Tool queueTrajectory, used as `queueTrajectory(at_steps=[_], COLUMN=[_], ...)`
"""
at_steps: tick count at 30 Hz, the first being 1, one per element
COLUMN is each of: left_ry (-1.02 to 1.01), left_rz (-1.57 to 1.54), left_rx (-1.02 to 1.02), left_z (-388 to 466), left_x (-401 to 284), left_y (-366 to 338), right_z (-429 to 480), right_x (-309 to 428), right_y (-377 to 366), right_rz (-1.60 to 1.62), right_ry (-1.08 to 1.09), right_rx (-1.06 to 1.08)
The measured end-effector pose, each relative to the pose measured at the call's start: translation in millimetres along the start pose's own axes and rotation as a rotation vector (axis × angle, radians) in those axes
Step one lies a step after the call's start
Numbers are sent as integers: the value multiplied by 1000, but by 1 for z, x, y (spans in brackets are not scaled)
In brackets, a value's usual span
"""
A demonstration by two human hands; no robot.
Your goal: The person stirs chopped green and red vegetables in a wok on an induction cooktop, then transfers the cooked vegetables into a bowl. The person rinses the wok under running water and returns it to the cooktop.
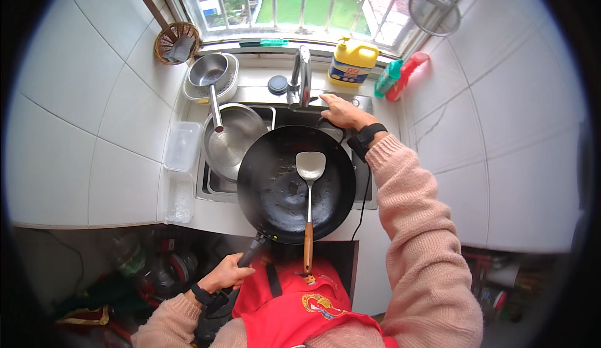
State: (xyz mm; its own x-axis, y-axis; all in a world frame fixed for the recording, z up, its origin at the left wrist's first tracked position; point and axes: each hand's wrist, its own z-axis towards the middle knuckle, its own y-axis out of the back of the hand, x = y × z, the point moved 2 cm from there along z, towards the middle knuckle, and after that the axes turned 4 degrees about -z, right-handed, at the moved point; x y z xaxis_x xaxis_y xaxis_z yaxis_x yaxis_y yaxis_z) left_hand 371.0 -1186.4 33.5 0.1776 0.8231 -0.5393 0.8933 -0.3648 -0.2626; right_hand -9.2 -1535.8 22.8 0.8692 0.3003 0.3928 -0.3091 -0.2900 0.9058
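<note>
My left hand (pixel 224 274) grips the black handle (pixel 252 249) of a wok (pixel 281 193). The wok rests over the stainless steel sink (pixel 202 186), its dark inside wet and shiny. Across it lies a wok spatula (pixel 310 165), metal blade inside and wooden handle past the near rim. My right hand (pixel 343 111) is stretched out beyond the wok, fingertips close to the lever at the base of the chrome faucet (pixel 305 73). Whether they touch the lever I cannot tell. No water stream is visible.
Left of the wok, a metal basin (pixel 230 141) sits in the sink, below a small saucepan (pixel 208 71). Plastic containers (pixel 182 146) line the left counter. A yellow jug (pixel 352 63) and green and red bottles (pixel 389 78) stand behind. A black cord (pixel 364 207) hangs at right.
</note>
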Motion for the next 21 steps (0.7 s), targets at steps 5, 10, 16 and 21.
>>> queueTrajectory(at_steps=[5,10,16,21], left_ry=[31,17,-27,-26], left_rz=[-34,2,-27,13], left_rx=[-16,-27,28,95], left_z=[10,17,29,48], left_x=[-7,-13,-16,-20], left_y=[-5,-4,8,16], right_z=[44,46,-73,-197], right_x=[-4,2,77,170], right_y=[-29,-26,-22,-73], right_rz=[-17,29,-119,-159], right_ry=[-36,-14,-14,-22], right_rx=[76,210,-174,73])
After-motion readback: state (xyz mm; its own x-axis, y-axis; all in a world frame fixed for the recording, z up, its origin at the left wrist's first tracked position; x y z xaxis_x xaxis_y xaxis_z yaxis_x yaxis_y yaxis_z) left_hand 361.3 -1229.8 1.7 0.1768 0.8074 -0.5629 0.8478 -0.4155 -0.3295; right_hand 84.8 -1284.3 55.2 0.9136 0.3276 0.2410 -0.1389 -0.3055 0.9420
